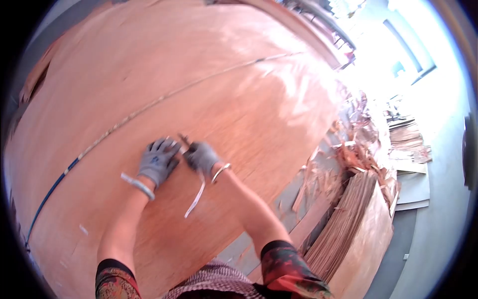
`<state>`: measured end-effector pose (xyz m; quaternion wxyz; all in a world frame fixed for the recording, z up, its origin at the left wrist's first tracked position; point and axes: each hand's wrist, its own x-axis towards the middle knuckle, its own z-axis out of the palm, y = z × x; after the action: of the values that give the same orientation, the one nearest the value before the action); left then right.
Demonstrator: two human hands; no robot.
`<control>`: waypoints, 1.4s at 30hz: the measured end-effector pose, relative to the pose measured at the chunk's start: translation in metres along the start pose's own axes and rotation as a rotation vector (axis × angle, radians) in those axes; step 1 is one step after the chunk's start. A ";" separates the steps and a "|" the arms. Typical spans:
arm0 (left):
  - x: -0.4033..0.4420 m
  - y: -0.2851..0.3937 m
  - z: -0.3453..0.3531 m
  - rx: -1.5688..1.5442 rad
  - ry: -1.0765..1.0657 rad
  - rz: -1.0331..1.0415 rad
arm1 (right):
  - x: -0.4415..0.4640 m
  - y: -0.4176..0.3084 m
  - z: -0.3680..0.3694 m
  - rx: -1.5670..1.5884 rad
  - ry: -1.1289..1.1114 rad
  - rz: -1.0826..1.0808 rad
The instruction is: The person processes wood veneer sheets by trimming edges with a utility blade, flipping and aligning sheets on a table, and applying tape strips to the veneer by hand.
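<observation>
A large reddish wood sheet [224, 114] lies under both hands. My left hand [159, 160], in a grey glove, rests on it with its fingers apart and holds nothing visible. Close on its right, my right hand [200, 156], also gloved, is closed around a small dark tool [184, 140] whose tip points up and left. A thin white strip [194, 200] hangs below my right hand. A roll of white tape [140, 185] circles my left wrist. What lies between the fingertips is too small to make out.
A long thin rod or cord [149, 105], partly blue, crosses the sheet beyond my hands. Stacked veneer [343, 224] stands at the right, below torn wood scraps [358, 154]. More sheets [406, 139] lie farther right on the grey floor [433, 224].
</observation>
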<state>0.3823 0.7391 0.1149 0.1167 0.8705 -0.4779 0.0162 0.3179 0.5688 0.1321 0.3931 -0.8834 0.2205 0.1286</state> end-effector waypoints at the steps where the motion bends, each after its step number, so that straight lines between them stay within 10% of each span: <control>1: 0.004 0.000 0.006 0.037 -0.023 -0.011 | -0.011 -0.002 0.004 0.117 -0.041 -0.020; 7: -0.011 0.019 -0.014 0.105 0.083 0.081 | -0.084 -0.014 0.015 0.644 -0.197 -0.244; 9: -0.022 0.067 -0.077 -0.042 -0.310 0.062 | -0.111 -0.003 -0.002 0.706 -0.127 -0.278; 11: -0.105 0.066 -0.058 -0.100 0.266 0.398 | -0.139 0.011 -0.013 0.832 -0.097 -0.312; 19: -0.460 0.130 -0.104 -0.599 -0.200 -0.499 | -0.253 -0.006 0.078 0.698 -0.004 -0.332; 28: -0.810 0.215 -0.114 -0.583 0.181 -1.056 | -0.464 -0.202 0.412 0.428 -1.071 -0.427; 42: -1.070 0.187 -0.155 -0.340 0.617 -1.713 | -0.577 -0.455 0.701 0.540 -1.317 -0.296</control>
<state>-0.3416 1.5628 0.1512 0.3371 0.8550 0.3849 0.0851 0.0019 1.5318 0.1920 0.6618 -0.5157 -0.1597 0.5202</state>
